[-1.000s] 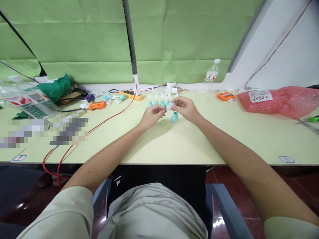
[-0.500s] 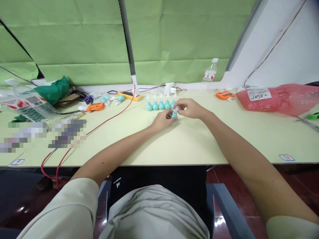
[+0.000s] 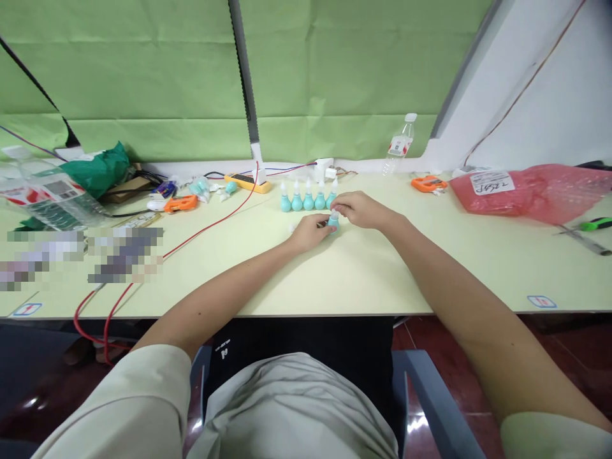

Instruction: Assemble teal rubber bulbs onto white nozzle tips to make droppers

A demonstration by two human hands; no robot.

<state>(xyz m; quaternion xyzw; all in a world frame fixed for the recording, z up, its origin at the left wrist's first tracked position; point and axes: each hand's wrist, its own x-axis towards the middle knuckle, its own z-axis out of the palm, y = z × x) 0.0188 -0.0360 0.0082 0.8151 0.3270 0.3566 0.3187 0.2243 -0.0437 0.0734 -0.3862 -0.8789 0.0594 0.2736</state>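
My left hand (image 3: 310, 233) is closed around a small teal bulb syringe (image 3: 333, 223), which stands nearly upright near the tabletop. Its whitish nozzle points up, and my right hand (image 3: 359, 209) pinches it from above, hiding the tip. Just behind my hands, several matching bulb syringes (image 3: 308, 200) with pointed white nozzles stand in a row, side by side. Beside the left hand, a small whitish piece (image 3: 292, 227) lies partly hidden by the fingers.
On the left are a large clear bottle (image 3: 45, 194), a green bag (image 3: 98, 171) and an orange tool (image 3: 180, 203). A yellow meter (image 3: 247, 183) and red cable (image 3: 210, 226) lie nearer. At right are a water bottle (image 3: 399, 145), orange cutter (image 3: 429, 184) and red plastic bag (image 3: 521, 190).
The nozzle leaned in my right fingers before; now it sits straighter over the bulb, with the fingertips on top. My left hand keeps its hold. The whole view has shifted slightly.
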